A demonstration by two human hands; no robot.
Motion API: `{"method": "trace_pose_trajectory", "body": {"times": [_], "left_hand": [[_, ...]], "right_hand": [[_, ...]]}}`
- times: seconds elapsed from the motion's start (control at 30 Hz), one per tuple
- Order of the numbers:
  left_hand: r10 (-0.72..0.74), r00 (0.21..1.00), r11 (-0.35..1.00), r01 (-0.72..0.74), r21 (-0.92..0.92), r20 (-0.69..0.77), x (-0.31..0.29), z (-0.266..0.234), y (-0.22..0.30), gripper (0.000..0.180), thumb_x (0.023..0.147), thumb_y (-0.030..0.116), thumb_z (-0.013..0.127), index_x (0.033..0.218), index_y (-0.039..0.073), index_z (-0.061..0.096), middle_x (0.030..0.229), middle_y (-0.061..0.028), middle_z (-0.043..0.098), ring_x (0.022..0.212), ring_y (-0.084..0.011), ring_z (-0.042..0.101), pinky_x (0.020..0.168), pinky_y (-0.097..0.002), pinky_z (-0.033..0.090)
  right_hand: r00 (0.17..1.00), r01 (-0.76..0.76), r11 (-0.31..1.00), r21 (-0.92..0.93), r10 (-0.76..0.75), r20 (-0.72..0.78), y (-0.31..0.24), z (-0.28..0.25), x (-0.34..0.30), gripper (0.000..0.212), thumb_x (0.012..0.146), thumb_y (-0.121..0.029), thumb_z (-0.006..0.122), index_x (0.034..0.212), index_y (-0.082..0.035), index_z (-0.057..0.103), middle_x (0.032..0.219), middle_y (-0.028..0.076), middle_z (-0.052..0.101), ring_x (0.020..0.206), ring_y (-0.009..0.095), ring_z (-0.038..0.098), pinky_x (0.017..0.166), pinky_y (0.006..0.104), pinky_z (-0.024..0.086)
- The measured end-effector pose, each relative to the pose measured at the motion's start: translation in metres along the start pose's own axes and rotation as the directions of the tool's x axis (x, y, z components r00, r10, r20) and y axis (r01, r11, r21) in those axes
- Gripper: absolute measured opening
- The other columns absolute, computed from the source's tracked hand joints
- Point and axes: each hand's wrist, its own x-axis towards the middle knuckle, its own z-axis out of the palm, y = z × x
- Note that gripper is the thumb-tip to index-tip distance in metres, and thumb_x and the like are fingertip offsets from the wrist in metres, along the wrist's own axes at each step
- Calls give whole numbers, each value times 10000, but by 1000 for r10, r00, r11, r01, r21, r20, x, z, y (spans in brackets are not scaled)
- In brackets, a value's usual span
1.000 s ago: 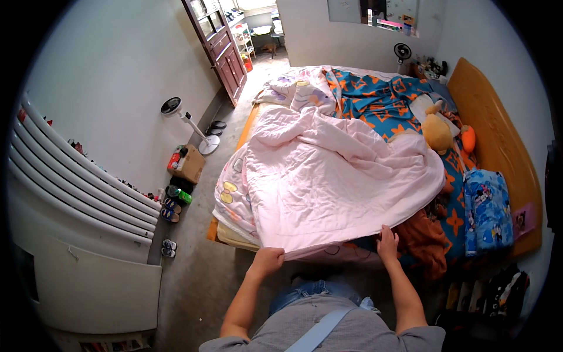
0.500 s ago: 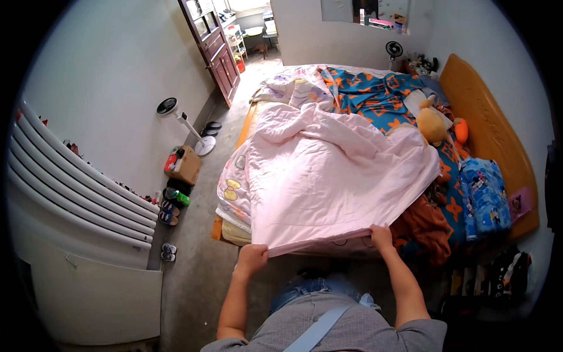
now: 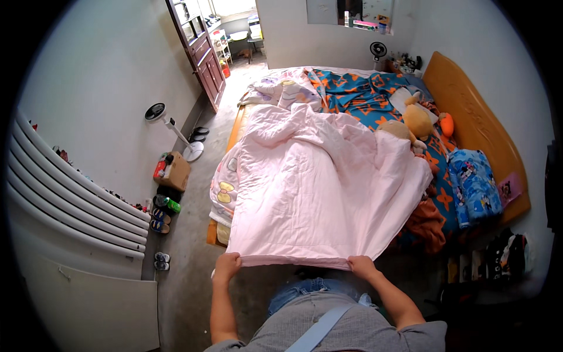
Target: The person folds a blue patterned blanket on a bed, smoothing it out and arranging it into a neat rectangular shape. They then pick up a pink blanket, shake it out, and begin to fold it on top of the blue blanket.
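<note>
A pale pink quilt (image 3: 293, 193) spreads over the near part of the bed, its far edge bunched in folds. My left hand (image 3: 227, 267) is closed on its near left edge, and my right hand (image 3: 362, 267) grips the same edge farther right. Between them the edge is drawn fairly straight, just in front of my waist. Creases run from my right hand up the quilt. Under its left side shows a patterned white-and-pink cover (image 3: 224, 190). A plush toy (image 3: 417, 121) lies beyond its right side, on a teal-and-orange blanket (image 3: 363, 97).
A wooden headboard (image 3: 478, 123) closes off the right side, with a folded blue blanket (image 3: 475, 188) beside it. Along the left aisle stand a white fan (image 3: 190, 149), a cardboard box (image 3: 174, 173) and several shoes (image 3: 159, 223). A brown door (image 3: 202, 64) is open at the far left.
Both hands have pulled the quilt's near edge toward my body and a little left. The quilt lies flatter in front, and more of a second plush toy shows at its right. The view has shifted slightly.
</note>
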Motion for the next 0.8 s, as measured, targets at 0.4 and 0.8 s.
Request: {"method": "trace_pose_trajectory", "body": {"times": [0.4, 0.8], "left_hand": [[-94, 992, 992, 101, 82, -86, -40, 9, -59, 217, 749, 213, 505, 673, 60, 638, 706, -175, 622, 698, -357, 608, 661, -464, 477], [-30, 999, 992, 34, 120, -36, -13, 49, -62, 130, 729, 155, 553, 699, 41, 608, 758, -155, 622, 782, -343, 593, 694, -465, 458]], "right_hand": [[881, 59, 994, 89, -94, 464, -39, 10, 7, 309, 869, -353, 481, 989, -133, 662, 939, 130, 659, 864, 340, 616, 757, 423, 482], [964, 110, 993, 42, -117, 240, -61, 11, 18, 262, 875, -318, 503, 861, -95, 639, 836, 166, 641, 807, 361, 612, 701, 465, 475]]}}
